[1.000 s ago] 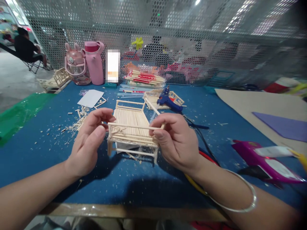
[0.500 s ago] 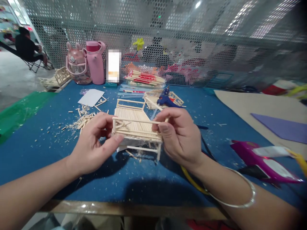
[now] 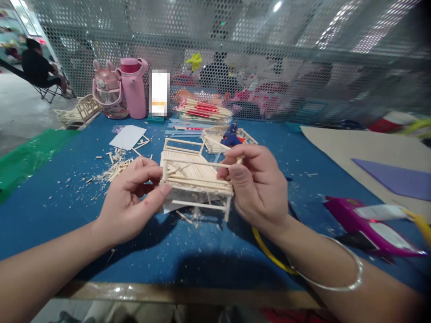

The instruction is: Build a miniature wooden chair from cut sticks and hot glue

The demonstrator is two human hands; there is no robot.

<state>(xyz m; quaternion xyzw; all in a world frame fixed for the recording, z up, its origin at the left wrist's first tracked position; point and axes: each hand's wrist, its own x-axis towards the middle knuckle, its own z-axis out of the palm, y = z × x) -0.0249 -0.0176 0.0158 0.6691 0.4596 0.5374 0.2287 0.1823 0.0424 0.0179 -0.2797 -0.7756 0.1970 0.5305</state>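
Note:
A small model of pale wooden sticks (image 3: pixel 191 168), with a slatted deck, railings and legs, is held above the blue table mat (image 3: pixel 134 264). My left hand (image 3: pixel 133 202) grips its left front corner between thumb and fingers. On the other side, my right hand (image 3: pixel 257 188) pinches the right end of the front rail, fingertips closed around the stick. A crossed brace shows at the left of that rail. Behind the model lies another stick piece (image 3: pixel 213 139) with a dark blue tool (image 3: pixel 232 134) on it.
Cut stick bits (image 3: pixel 119 168) and a white card (image 3: pixel 128 137) lie left. Pink bottles (image 3: pixel 134 89) and bundled sticks (image 3: pixel 204 110) stand or lie at the back. A magenta device (image 3: pixel 373 229) and purple sheet (image 3: pixel 393 179) are right. A person (image 3: pixel 37 63) sits far left.
The stick model has shifted slightly right and its front has tipped up a little. My right hand has moved slightly right and up with the rail end.

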